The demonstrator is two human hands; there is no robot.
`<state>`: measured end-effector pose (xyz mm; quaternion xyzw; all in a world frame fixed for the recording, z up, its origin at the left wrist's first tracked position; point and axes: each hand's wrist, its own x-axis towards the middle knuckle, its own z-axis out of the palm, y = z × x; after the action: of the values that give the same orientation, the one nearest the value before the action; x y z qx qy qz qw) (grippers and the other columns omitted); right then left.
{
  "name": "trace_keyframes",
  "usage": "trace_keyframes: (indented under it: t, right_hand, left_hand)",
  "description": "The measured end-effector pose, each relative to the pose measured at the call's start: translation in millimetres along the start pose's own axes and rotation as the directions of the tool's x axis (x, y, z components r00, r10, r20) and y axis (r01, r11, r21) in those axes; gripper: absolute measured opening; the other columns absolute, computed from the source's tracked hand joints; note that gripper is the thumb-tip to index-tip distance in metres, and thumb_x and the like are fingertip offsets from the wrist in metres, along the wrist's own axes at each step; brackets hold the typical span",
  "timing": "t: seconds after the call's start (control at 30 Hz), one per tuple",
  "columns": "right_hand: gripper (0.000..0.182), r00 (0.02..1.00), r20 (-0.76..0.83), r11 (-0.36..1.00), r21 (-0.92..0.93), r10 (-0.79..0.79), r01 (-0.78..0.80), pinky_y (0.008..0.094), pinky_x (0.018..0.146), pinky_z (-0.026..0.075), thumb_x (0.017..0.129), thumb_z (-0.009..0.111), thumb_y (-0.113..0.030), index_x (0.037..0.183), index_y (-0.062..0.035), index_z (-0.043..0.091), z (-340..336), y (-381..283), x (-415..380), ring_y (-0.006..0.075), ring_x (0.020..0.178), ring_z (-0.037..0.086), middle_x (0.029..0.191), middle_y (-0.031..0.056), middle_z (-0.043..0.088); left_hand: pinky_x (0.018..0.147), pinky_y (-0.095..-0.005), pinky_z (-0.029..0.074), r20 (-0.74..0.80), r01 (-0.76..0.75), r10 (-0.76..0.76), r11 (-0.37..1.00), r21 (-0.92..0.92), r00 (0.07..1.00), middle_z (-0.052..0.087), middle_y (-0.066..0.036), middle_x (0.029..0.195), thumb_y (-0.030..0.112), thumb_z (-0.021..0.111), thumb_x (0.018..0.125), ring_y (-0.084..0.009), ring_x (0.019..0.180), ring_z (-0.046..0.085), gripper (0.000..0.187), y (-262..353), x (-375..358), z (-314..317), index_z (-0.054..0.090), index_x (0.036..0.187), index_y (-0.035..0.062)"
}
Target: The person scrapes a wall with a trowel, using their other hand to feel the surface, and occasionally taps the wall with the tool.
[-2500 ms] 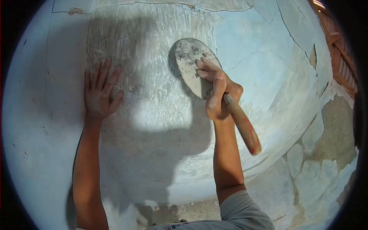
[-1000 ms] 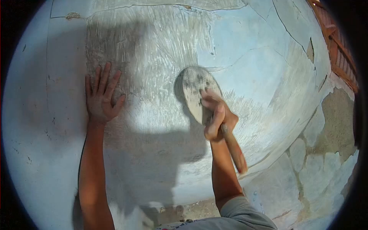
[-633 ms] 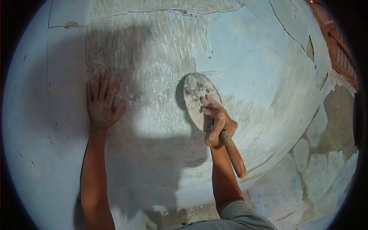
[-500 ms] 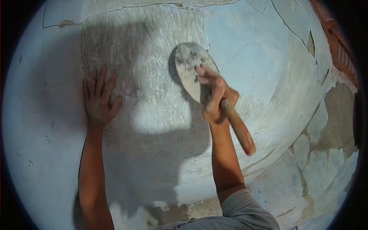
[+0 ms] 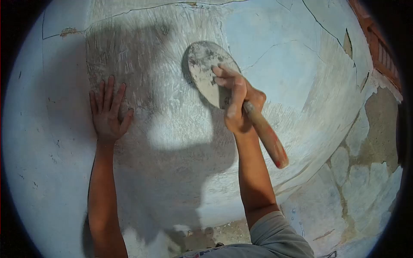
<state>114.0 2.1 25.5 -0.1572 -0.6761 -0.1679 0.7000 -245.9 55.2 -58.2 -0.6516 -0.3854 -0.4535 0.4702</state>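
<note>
Scraper back at the top of its stroke on the wall.
The scraper (image 5: 205, 71) has climbed from mid-wall to the bared grey patch, so another pass is beginning; right hand (image 5: 238, 103) fingers grip its handle, left hand (image 5: 107, 112) stays flat, fingers spread, on the wall (image 5: 297, 64).

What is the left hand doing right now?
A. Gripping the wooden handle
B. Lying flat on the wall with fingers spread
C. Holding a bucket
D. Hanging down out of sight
B: the left hand lies open and flat against the wall, fingers spread, holding nothing, while the right hand is the one gripping the scraper by its wooden handle.
</note>
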Motion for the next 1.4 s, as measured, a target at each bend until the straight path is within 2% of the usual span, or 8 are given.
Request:
trace_keyframes:
  t: [0.17,0.4,0.5,0.63,0.83,1.0,1.23,1.4]
  right_hand:
    - [0.048,0.99,-0.027,0.991,0.025,0.136,-0.135,0.0423,0.091,0.064,0.112,0.042,-0.016,0.096,0.0123,0.077,-24.1,-0.7,-83.6,0.0368,0.108,0.078,0.098,0.0249,0.08]
    - [0.044,1.0,0.021,1.0,-0.026,0.015,-0.015,0.0402,0.091,0.064,0.111,0.044,-0.016,0.1,0.0089,0.079,3.9,-4.4,13.0,0.0354,0.102,0.08,0.1,0.022,0.081]
    - [0.044,0.98,0.029,0.978,-0.073,0.196,-0.194,0.0423,0.093,0.063,0.112,0.044,-0.015,0.099,0.0094,0.079,-15.9,-19.7,-36.5,0.0359,0.105,0.079,0.099,0.022,0.081]
    - [0.049,1.0,-0.022,0.999,-0.035,-0.006,0.005,0.0438,0.094,0.063,0.112,0.041,-0.015,0.093,0.0117,0.077,-14.5,-4.4,-68.7,0.0369,0.107,0.078,0.099,0.0246,0.08]
    - [0.042,0.99,0.017,0.99,-0.006,0.14,-0.14,0.0378,0.086,0.065,0.11,0.046,-0.013,0.097,0.0112,0.077,-3.4,-16.0,-6.5,0.0326,0.1,0.08,0.101,0.0243,0.08]
    - [0.048,1.0,-0.014,0.999,0.036,0.001,-0.001,0.0431,0.096,0.063,0.11,0.044,-0.015,0.088,0.0132,0.076,-18.6,-1.2,-81.1,0.0375,0.109,0.078,0.095,0.026,0.08]
    - [0.042,0.998,0.021,0.998,-0.029,0.056,-0.055,0.0355,0.08,0.064,0.11,0.046,-0.013,0.096,0.0101,0.078,-1.5,-12.2,-7.3,0.029,0.087,0.081,0.103,0.0229,0.081]
    - [0.054,0.998,0.031,0.998,0.0,0.055,-0.055,0.0408,0.095,0.06,0.115,0.04,-0.02,0.098,0.017,0.075,-21.5,-10.8,-73.4,0.0324,0.102,0.077,0.101,0.0294,0.079]
  left_hand:
    - [0.129,-0.0666,0.013,0.009,0.013,-0.013,1.0,0.028,1.0,0.03,-0.012,0.177,0.038,0.066,0.097,-0.0409,0.162,0.025,0.075,0.1,-1.5,-0.2,0.041,0.166,0.0234]
    - [0.129,-0.0659,0.014,0.0,0.003,-0.003,1.0,0.026,1.0,0.03,-0.012,0.177,0.036,0.066,0.096,-0.0412,0.162,0.026,0.077,1.0,-1.6,0.7,0.039,0.167,0.0249]
    - [0.129,-0.066,0.014,-0.008,0.001,0.0,1.0,0.01,1.0,0.03,-0.011,0.177,0.035,0.066,0.096,-0.041,0.162,0.026,0.077,1.1,-2.6,2.2,0.038,0.168,0.0256]
    - [0.129,-0.0663,0.013,0.02,0.026,-0.027,0.999,0.039,0.999,0.03,-0.011,0.177,0.036,0.064,0.097,-0.0411,0.162,0.026,0.076,2.3,-2.0,-0.3,0.038,0.167,0.0253]
    - [0.129,-0.0664,0.013,0.025,0.021,-0.022,1.0,0.019,0.999,0.03,-0.011,0.176,0.038,0.062,0.098,-0.0405,0.162,0.025,0.074,0.4,-3.1,0.5,0.04,0.167,0.0237]
    - [0.129,-0.0665,0.014,0.017,0.023,-0.024,0.999,0.025,1.0,0.03,-0.011,0.176,0.04,0.062,0.1,-0.04,0.162,0.025,0.072,1.8,-4.1,0.5,0.04,0.166,0.0234]
    - [0.128,-0.0674,0.013,0.026,0.03,-0.03,1.0,0.002,0.999,0.031,-0.011,0.176,0.042,0.063,0.099,-0.0416,0.161,0.026,0.074,-0.2,-3.5,0.8,0.04,0.166,0.0232]
    - [0.128,-0.0678,0.013,0.029,0.027,-0.027,1.0,0.004,0.999,0.031,-0.012,0.176,0.039,0.065,0.096,-0.0427,0.161,0.027,0.075,1.7,-4.8,-0.9,0.042,0.166,0.0228]
